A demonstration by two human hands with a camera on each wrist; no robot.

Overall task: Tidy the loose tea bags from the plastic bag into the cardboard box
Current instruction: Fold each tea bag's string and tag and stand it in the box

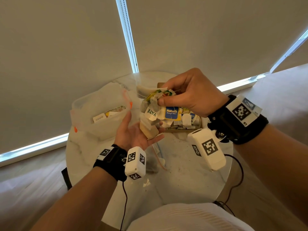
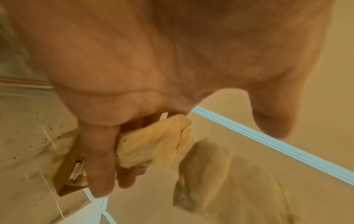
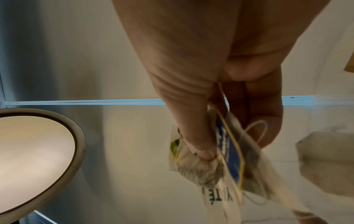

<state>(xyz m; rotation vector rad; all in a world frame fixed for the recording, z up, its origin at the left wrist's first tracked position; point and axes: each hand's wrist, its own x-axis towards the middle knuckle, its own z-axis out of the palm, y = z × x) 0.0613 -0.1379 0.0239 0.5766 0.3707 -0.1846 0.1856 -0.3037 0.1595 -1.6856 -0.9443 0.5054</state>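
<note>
The clear plastic bag (image 1: 100,110) stands open at the left of the round marble table (image 1: 183,180), with a few tea bags inside. Right of it the cardboard box (image 1: 185,128) holds several tea bags. My right hand (image 1: 164,95) is raised over the box's left end and pinches a bunch of tea bags (image 1: 156,107) with tags and strings; the same bunch (image 3: 206,165) hangs from that hand (image 3: 220,144) in the right wrist view. My left hand (image 1: 135,132) lies palm up beneath it, fingers straight, with a yellowish tea bag (image 1: 149,132) resting on them (image 2: 153,144).
A flat zip bag (image 1: 158,157) and a scrap of paper (image 1: 147,183) lie on the table near me, among scattered tea crumbs. Black cables (image 1: 236,172) hang off the right edge. A round wooden surface (image 3: 28,151) appears in the right wrist view.
</note>
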